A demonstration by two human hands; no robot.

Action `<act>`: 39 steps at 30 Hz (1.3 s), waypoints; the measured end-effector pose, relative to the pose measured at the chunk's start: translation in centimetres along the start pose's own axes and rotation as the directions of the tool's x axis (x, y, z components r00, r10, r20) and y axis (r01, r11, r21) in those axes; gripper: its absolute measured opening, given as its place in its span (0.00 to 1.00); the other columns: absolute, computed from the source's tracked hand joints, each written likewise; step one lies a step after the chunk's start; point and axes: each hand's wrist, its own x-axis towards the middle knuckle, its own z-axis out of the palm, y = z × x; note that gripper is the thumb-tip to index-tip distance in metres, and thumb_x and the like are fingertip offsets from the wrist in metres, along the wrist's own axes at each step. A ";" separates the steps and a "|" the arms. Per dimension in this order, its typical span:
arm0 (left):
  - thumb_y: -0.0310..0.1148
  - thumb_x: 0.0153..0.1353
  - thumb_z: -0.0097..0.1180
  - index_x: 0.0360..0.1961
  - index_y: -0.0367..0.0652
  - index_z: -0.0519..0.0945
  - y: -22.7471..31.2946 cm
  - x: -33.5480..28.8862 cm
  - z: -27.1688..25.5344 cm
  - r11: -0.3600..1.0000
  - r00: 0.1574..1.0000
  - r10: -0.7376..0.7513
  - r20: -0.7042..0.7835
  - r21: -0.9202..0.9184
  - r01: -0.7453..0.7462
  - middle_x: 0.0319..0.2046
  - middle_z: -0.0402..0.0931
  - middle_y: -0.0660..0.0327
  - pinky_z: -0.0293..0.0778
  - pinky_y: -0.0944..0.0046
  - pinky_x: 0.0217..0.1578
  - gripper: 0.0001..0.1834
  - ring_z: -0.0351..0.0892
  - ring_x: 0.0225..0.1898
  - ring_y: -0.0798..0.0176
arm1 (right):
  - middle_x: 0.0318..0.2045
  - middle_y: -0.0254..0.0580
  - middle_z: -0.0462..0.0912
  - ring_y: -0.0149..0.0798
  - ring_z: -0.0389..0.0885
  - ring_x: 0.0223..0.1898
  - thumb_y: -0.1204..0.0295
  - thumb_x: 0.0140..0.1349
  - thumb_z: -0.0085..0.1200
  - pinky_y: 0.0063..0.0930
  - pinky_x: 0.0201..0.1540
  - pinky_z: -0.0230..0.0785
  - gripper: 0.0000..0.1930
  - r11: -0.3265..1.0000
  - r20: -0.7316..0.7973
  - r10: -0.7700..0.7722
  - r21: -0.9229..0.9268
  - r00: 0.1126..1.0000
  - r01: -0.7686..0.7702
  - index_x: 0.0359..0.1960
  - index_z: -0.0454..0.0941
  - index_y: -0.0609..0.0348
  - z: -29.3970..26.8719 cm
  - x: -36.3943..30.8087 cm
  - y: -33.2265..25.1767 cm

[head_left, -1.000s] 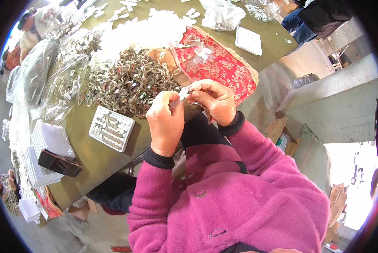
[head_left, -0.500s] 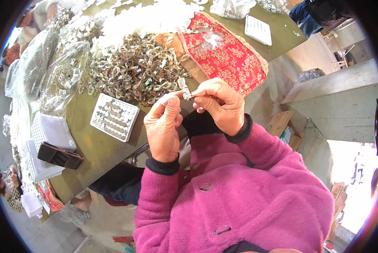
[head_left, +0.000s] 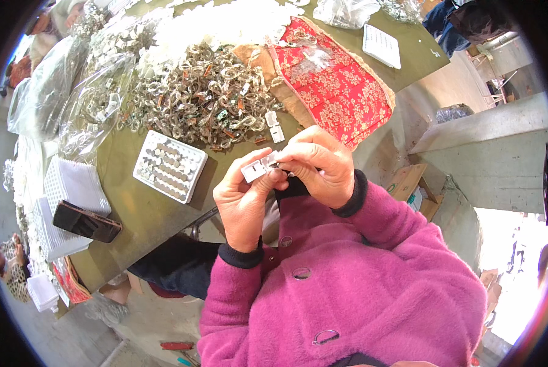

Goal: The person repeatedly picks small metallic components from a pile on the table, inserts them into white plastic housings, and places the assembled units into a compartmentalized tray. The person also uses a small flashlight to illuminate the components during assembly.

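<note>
Between thumb and fingers, my left hand grips a small white plastic case with an opened flap and a dark slot. My right hand pinches at the case's right end, on a small dark piece mostly hidden by the fingertips. Both hands are closed and meet in front of my body at the table's edge. Just beyond them, a similar white plastic piece lies on the green table. Further off is a heap of coiled wires with small parts among them.
Left of my hands sits a white tray of round, silvery discs. A dark phone-like object rests against stacked white trays. A red floral cloth and another white tray lie at the right. Clear plastic bags stand far left.
Both hands have come down slightly toward my body. The white case now shows tilted in the left fingers, and the white piece on the table stands apart from the hands.
</note>
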 end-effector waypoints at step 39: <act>0.15 0.64 0.65 0.55 0.30 0.79 -1.2 -0.7 -1.8 0.990 0.990 0.140 -0.005 -0.025 -0.140 0.40 0.86 0.52 0.87 0.65 0.39 0.18 0.88 0.35 0.63 | 0.38 0.39 0.81 0.31 0.80 0.38 0.83 0.61 0.67 0.23 0.42 0.74 0.07 0.967 0.099 0.108 0.221 0.989 -0.127 0.40 0.88 0.61 1.3 -0.7 0.8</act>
